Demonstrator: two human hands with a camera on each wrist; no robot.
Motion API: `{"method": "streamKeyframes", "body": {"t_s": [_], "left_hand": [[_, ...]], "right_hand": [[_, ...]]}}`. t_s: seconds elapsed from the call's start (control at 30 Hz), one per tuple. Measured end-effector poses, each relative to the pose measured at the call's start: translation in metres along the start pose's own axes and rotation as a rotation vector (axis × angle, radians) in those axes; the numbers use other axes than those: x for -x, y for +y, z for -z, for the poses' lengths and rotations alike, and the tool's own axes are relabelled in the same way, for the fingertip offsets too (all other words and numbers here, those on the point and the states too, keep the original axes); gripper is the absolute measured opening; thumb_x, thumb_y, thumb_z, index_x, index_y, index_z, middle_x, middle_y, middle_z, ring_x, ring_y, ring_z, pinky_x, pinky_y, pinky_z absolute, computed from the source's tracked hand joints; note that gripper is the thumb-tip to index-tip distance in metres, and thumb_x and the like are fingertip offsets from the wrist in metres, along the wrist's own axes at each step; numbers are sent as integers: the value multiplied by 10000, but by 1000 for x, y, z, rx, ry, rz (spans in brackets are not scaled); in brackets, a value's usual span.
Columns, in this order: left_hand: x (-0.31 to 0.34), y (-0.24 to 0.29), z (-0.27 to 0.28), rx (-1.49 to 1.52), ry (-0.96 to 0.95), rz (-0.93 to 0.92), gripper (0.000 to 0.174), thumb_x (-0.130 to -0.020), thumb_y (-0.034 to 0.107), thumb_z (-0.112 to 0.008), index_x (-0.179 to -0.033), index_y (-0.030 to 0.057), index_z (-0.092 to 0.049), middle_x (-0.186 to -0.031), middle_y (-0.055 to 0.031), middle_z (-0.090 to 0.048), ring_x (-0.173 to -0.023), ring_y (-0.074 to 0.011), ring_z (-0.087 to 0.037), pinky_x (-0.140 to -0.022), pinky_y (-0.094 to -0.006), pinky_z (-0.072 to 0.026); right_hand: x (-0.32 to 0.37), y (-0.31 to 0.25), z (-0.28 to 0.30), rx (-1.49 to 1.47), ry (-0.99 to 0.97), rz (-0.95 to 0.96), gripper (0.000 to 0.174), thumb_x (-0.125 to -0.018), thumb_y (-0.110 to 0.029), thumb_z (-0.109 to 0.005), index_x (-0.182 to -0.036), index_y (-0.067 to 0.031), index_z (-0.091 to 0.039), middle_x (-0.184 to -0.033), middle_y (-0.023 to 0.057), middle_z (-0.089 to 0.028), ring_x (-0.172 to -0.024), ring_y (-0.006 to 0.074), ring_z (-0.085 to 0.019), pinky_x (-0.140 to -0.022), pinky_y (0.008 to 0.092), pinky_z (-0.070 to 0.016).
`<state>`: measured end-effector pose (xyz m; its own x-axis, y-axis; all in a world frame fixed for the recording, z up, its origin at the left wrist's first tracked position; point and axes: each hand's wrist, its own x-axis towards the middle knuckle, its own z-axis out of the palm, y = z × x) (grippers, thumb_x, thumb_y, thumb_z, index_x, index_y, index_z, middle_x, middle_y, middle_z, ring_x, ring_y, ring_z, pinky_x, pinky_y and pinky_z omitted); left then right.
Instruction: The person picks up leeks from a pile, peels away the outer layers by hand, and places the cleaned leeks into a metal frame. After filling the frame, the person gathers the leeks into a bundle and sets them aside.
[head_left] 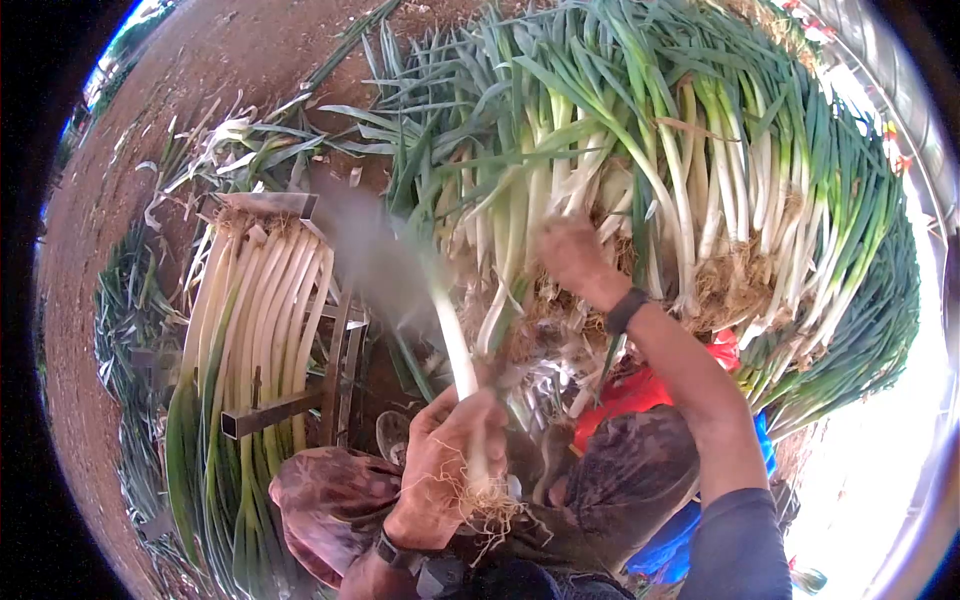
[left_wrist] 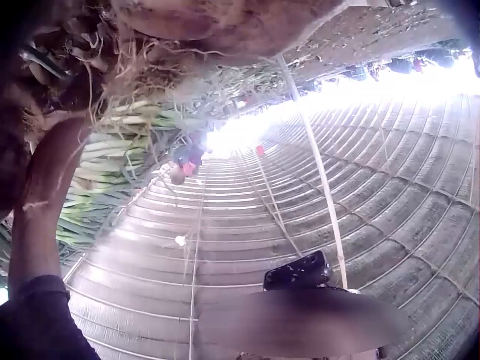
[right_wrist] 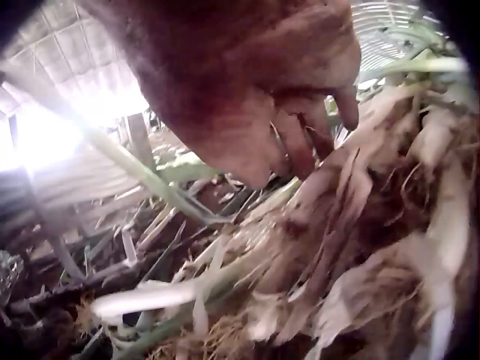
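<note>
In the head view my left hand [head_left: 445, 465] grips a green onion [head_left: 457, 345] around its white lower stalk. The stringy roots [head_left: 490, 510] hang toward me, and the upper end fades into a grey blur. My right hand [head_left: 580, 258], blurred, is over the near side of a large heap of green onions [head_left: 715, 170]. From the right wrist the right hand [right_wrist: 247, 97] shows bent fingers, with fingertips right at pale, dry outer leaves [right_wrist: 345, 187]. Whether they pinch a leaf I cannot tell.
At the left, a metal rack [head_left: 272, 412] carries a row of trimmed green onions [head_left: 265, 300]. Loose leaves [head_left: 250, 140] litter the soil behind it. Red cloth or plastic [head_left: 625, 400] lies by my knee [head_left: 640, 460]. A ribbed cover [left_wrist: 247, 210] arches overhead.
</note>
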<state>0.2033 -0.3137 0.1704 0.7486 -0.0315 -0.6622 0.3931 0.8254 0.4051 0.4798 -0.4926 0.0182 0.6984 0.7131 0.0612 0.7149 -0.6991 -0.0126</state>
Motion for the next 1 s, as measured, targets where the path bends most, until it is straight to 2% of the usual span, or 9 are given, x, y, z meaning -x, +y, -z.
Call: {"method": "streamKeyframes", "body": {"t_s": [0.1, 0.17, 0.23, 0.33, 0.4, 0.47, 0.57, 0.93, 1.0], "left_hand": [[-4, 7, -2, 36, -23, 14, 458, -943, 126, -624, -1337, -55, -476, -808, -107, -612, -549, -134, -575, -430, -265, -455], [-4, 10, -4, 32, -28, 42, 460, -946, 126, -619, -1341, -55, -469, -807, -108, -610, -554, -139, -579, -435, -267, -459], [-2, 12, -8, 14, -25, 57, 299, -947, 171, -628, -1181, -7, -571, -752, -48, -630, -552, -119, -594, -458, -252, -479], [-1, 13, -12, 7, -28, 38, 337, -945, 165, -625, -1224, -13, -561, -739, -42, -618, -532, -113, -569, -457, -253, -473], [-1, 13, -10, -13, -49, 47, 404, -948, 153, -615, -1289, -35, -507, -775, -73, -610, -541, -125, -573, -449, -262, -468], [0, 14, -8, -41, -64, 57, 474, -950, 142, -604, -1353, -57, -452, -811, -104, -602, -550, -137, -577, -441, -270, -463], [1, 14, -8, -23, -40, 81, 476, -947, 151, -611, -1350, -50, -456, -808, -98, -600, -543, -134, -574, -441, -269, -462], [-7, 6, -2, -60, 0, 118, 511, -937, 145, -625, -1364, -60, -435, -792, -103, -614, -529, -133, -586, -418, -276, -462], [-6, 8, -2, -81, 18, 130, 495, -933, 147, -621, -1353, -58, -457, -793, -79, -613, -542, -124, -581, -439, -266, -465]], "right_hand": [[6, -9, -25, 295, 289, 171, 72, -802, -61, -617, -837, -69, -680, -810, 168, -638, -891, 284, -624, -883, 471, -474], [6, -25, 24, 132, -168, -169, 105, -828, -101, -614, -761, -88, -694, -856, 178, -652, -866, 276, -628, -869, 472, -485], [9, -13, 56, 586, -356, -117, 180, -849, -219, -659, -710, -111, -696, -770, 132, -651, -785, 235, -626, -771, 420, -506], [24, 39, 77, 512, -498, -321, 304, -847, -362, -684, -664, -120, -687, -651, 81, -623, -639, 201, -609, -607, 376, -487], [43, 59, 74, 219, 74, -223, 430, -813, -481, -689, -618, -99, -663, -574, 66, -587, -512, 202, -564, -486, 380, -424], [29, 62, 66, 277, -209, -436, 442, -828, -453, -685, -653, -49, -643, -607, 123, -607, -520, 243, -583, -511, 408, -448], [22, 61, 58, 67, 25, -435, 319, -819, -314, -686, -771, -4, -627, -668, 184, -644, -586, 334, -634, -562, 448, -492], [-37, 36, 12, -170, -14, -468, 234, -868, -246, -664, -898, -22, -602, -852, 187, -645, -810, 321, -647, -720, 447, -498], [-46, 30, -5, -154, 248, -372, 205, -882, -219, -639, -926, -22, -607, -876, 178, -653, -824, 324, -642, -739, 451, -496]]}}
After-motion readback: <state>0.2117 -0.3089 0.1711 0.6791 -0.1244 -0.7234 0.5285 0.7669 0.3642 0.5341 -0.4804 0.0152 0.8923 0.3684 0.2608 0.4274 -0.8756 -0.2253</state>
